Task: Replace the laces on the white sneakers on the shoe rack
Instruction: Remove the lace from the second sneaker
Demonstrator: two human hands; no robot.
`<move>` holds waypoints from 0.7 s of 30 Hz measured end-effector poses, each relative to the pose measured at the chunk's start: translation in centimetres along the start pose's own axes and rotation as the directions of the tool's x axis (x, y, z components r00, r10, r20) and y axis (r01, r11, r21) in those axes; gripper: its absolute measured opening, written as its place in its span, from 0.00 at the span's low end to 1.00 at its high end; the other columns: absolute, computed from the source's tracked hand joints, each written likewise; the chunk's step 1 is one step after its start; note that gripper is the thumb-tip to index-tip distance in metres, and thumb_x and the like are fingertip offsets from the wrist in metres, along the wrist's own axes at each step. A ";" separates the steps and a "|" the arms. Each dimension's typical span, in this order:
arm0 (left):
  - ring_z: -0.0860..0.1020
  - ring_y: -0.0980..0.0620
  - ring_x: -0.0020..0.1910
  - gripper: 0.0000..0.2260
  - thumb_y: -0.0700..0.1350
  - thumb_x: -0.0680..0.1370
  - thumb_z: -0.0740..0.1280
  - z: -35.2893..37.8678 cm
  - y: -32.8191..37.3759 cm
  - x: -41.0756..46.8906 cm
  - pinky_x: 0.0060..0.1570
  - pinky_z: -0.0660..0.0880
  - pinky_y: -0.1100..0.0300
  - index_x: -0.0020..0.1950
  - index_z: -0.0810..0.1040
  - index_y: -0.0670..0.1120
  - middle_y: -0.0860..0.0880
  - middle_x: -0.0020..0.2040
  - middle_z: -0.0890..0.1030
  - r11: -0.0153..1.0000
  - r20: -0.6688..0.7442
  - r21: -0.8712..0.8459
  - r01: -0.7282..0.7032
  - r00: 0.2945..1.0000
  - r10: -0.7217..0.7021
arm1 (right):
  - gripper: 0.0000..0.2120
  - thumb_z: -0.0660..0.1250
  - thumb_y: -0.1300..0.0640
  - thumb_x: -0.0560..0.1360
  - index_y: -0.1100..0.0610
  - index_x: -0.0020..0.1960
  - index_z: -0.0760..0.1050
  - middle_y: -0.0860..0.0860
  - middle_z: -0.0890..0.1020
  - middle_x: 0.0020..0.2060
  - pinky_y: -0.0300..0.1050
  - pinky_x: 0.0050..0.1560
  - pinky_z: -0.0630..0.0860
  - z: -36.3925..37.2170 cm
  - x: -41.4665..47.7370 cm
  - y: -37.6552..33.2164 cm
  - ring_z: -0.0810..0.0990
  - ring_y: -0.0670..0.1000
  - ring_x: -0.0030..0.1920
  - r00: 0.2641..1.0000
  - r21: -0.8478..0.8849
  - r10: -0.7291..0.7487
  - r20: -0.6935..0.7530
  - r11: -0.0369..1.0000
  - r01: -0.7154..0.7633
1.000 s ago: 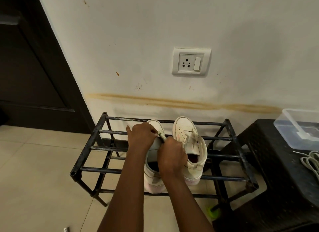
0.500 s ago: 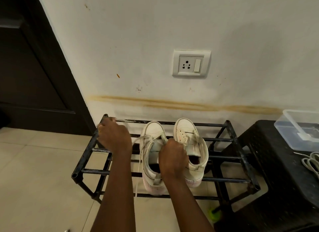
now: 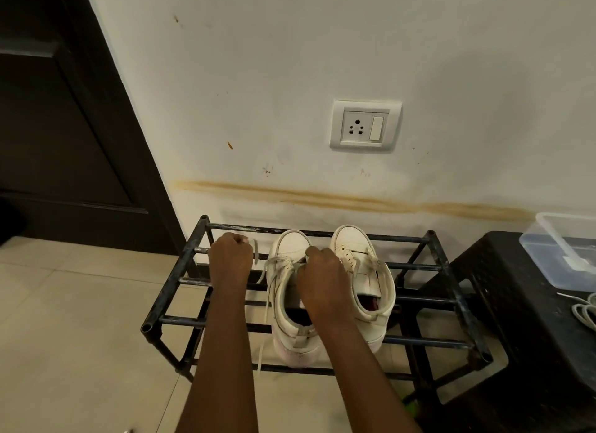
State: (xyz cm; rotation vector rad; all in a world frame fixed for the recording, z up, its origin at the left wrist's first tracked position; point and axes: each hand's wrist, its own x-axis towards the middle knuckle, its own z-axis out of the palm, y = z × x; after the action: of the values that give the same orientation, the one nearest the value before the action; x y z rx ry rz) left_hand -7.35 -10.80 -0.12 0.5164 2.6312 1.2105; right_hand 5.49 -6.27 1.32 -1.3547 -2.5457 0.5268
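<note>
Two white sneakers stand side by side on a black metal shoe rack point(image 3: 171, 281), toes toward the wall. My left hand point(image 3: 229, 260) is left of the left sneaker point(image 3: 290, 245) and grips a white lace point(image 3: 255, 251), whose loop shows beside the fist. Loose lace point(image 3: 265, 316) hangs down the shoe's left side. My right hand point(image 3: 322, 281) lies over the left sneaker's tongue and eyelets, fingers curled onto it; what it pinches is hidden. The right sneaker point(image 3: 358, 255) has no lace in its eyelets.
A black stool point(image 3: 503, 271) stands to the right of the rack with a clear plastic box point(image 3: 561, 252) and white laces point(image 3: 585, 310) on it. A dark door point(image 3: 64, 126) is at the left. A wall socket point(image 3: 366, 124) sits above the rack. Tiled floor lies in front.
My left hand pulled the lace out to the left of the left sneaker, then came back a little toward it. My right hand stayed on the shoe's tongue.
</note>
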 end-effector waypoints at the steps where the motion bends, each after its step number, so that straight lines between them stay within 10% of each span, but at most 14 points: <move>1: 0.77 0.45 0.51 0.11 0.39 0.80 0.59 0.0 0.1 -0.1 0.49 0.67 0.59 0.56 0.78 0.37 0.40 0.53 0.80 1.000 0.036 0.010 -0.005 0.999 0.005 | 0.15 0.57 0.60 0.79 0.58 0.64 0.72 0.55 0.75 0.59 0.45 0.53 0.72 0.0 0.5 0.0 0.75 0.55 0.59 0.999 -0.012 -0.049 0.022 0.999 0.049; 13: 0.80 0.45 0.42 0.11 0.37 0.73 0.69 -0.3 1.4 -0.1 0.52 0.78 0.52 0.54 0.81 0.36 0.38 0.47 0.82 1.000 0.604 0.019 0.019 0.797 -0.027 | 0.14 0.63 0.65 0.76 0.61 0.60 0.76 0.58 0.73 0.60 0.50 0.55 0.73 0.8 3.9 -0.1 0.72 0.59 0.61 0.959 -0.237 -0.225 0.172 0.935 0.263; 21: 0.74 0.50 0.41 0.02 0.37 0.73 0.67 -1.4 2.2 -1.0 0.41 0.75 0.60 0.43 0.76 0.39 0.44 0.41 0.75 0.974 0.767 0.054 0.220 0.615 -0.181 | 0.09 0.64 0.58 0.75 0.56 0.51 0.83 0.55 0.83 0.48 0.45 0.47 0.74 1.1 4.0 0.3 0.79 0.55 0.51 0.996 -0.010 -0.068 0.058 0.998 0.069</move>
State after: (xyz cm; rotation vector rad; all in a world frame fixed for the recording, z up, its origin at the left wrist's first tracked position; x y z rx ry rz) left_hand -6.40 -10.78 2.52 0.5497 1.8426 0.7271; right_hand 3.07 -3.01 0.24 -1.2689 -2.6347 0.5462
